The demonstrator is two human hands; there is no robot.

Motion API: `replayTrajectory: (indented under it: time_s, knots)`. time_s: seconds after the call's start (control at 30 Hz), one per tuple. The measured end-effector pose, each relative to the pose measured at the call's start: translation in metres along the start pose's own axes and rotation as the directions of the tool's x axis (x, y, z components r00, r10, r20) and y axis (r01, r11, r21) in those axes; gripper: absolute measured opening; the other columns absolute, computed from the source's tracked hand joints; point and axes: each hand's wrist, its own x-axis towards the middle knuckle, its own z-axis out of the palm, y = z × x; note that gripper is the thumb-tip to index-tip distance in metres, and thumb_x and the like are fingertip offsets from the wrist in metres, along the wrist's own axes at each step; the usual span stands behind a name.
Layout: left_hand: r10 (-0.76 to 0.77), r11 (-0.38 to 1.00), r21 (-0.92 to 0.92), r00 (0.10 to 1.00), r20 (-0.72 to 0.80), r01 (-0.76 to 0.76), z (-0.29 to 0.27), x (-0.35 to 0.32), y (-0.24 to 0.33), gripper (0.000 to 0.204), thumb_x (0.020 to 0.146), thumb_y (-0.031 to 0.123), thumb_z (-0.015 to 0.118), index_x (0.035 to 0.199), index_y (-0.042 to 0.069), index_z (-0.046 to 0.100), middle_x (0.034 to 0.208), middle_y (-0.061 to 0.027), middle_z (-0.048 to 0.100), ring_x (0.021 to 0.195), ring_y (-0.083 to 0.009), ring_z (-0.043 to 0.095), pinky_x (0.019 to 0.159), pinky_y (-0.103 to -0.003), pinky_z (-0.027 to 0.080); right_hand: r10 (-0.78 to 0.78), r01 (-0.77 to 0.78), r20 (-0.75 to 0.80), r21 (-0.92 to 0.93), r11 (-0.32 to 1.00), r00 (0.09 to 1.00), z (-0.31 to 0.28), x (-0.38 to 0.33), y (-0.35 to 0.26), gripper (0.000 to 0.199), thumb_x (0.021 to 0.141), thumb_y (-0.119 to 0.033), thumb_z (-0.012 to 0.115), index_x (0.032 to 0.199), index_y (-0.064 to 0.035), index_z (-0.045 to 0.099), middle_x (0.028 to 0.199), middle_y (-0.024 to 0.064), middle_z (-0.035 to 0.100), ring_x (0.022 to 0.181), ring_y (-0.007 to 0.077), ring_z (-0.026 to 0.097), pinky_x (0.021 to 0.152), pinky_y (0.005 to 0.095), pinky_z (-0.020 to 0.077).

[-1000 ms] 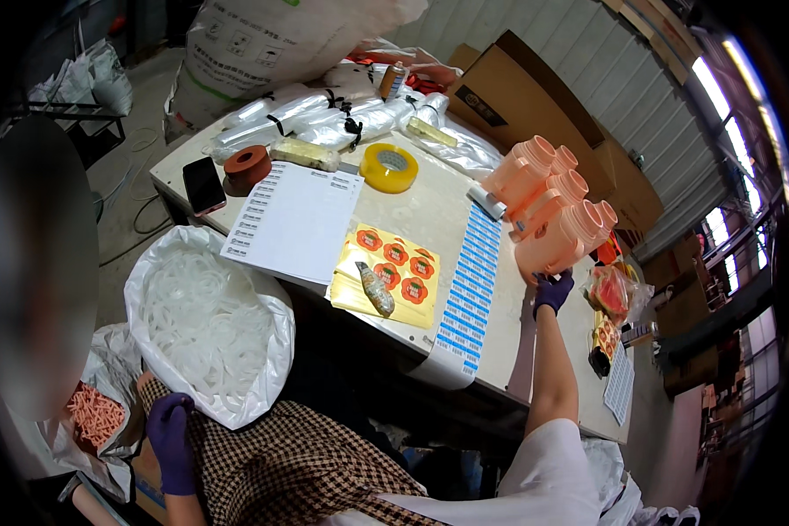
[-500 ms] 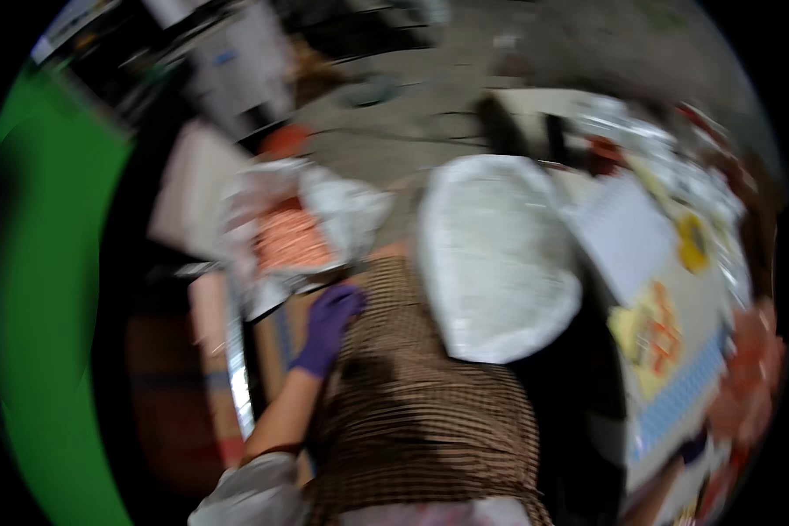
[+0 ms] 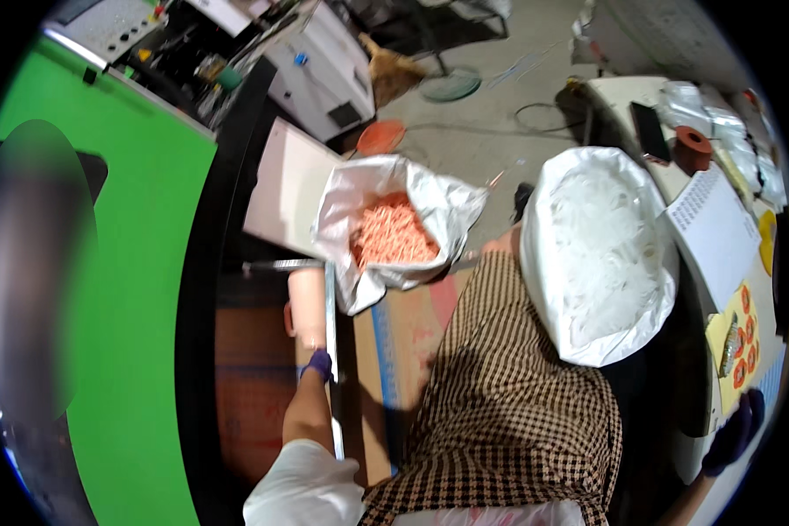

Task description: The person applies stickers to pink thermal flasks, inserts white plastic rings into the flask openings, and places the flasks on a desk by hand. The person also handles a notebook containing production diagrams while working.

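Observation:
My left hand (image 3: 318, 364), in a purple glove, reaches to the lower end of a pale pink cylindrical piece (image 3: 307, 302) beside a metal rail (image 3: 330, 342). Its fingers are mostly hidden, so I cannot make out a grip. At the right, my right hand (image 3: 735, 434), in a dark purple glove, has its fingers stretched out near a blue patterned sheet (image 3: 771, 381). Just beyond that hand is a yellow sheet (image 3: 726, 396) bearing several orange-red rings (image 3: 740, 375). A checked brown cloth (image 3: 500, 394) covers my lap.
A white bag (image 3: 465, 206) holds many thin orange-pink pieces (image 3: 394, 235). Right of my lap, another white bag (image 3: 548, 307) contains translucent pieces (image 3: 605, 245). The right-hand table (image 3: 614, 92) carries paper (image 3: 714, 228), a reddish-brown roll (image 3: 693, 149) and a dark phone-like slab (image 3: 649, 131). Green machine panel (image 3: 140, 307) at left.
My left hand has moved from the edge of my lap out to the pink cylindrical piece. The view has shifted, so everything sits farther right, and my right hand shows more fully.

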Motion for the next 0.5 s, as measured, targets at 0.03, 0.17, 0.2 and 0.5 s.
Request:
replayTrajectory:
  time_s: [0.03,0.17,0.2,0.5]
  knots:
    - [-0.145,0.961,-0.231,0.988,0.052,0.153,0.008,0.016,0.000,0.042,0.089,0.029,0.065,0.128,0.013,0.057,0.114,-0.0125,0.061,0.095,-0.0319,0.059,0.081,-0.053,0.047,-0.024,0.024,-0.005,0.075,0.997,1.000,0.006,0.008,-0.021,0.032,0.081,0.011,0.064,0.113,0.0058,0.068,0.122,0.0215,0.061,0.113,0.0348,0.061,0.096,0.0404,0.0498]
    - [-0.306,0.804,-0.463,0.928,0.215,0.372,-0.032,0.059,-0.021,0.064,0.086,0.045,0.074,0.139,0.017,0.054,0.133,-0.0163,0.058,0.111,-0.0397,0.056,0.092,-0.064,0.044,-0.026,0.033,-0.026,0.369,0.929,0.999,0.035,0.054,-0.112,0.031,0.075,0.006,0.073,0.106,0.0051,0.069,0.116,0.0182,0.063,0.108,0.0330,0.062,0.092,0.0388,0.0507]
    - [-0.384,0.711,-0.565,0.904,0.185,0.418,-0.027,0.050,-0.028,0.060,0.086,0.042,0.073,0.136,0.015,0.055,0.132,-0.0156,0.058,0.111,-0.0375,0.055,0.093,-0.061,0.043,-0.061,0.048,0.019,0.407,0.912,0.998,0.037,0.064,-0.134,0.027,0.075,0.006,0.074,0.102,0.0054,0.069,0.113,0.0185,0.064,0.106,0.0343,0.063,0.089,0.0394,0.0520]
    - [0.537,0.632,-0.035,0.469,-0.701,-0.774,-0.017,-0.078,0.160,0.041,0.083,0.008,0.080,0.117,-0.006,0.061,0.114,-0.0105,0.057,0.101,-0.0215,0.056,0.086,-0.035,0.051,-0.159,0.106,0.100,0.403,0.909,0.982,0.015,0.086,-0.174,0.029,0.070,0.000,0.077,0.095,-0.0093,0.069,0.096,0.0093,0.065,0.084,0.0310,0.065,0.070,0.0411,0.0524]
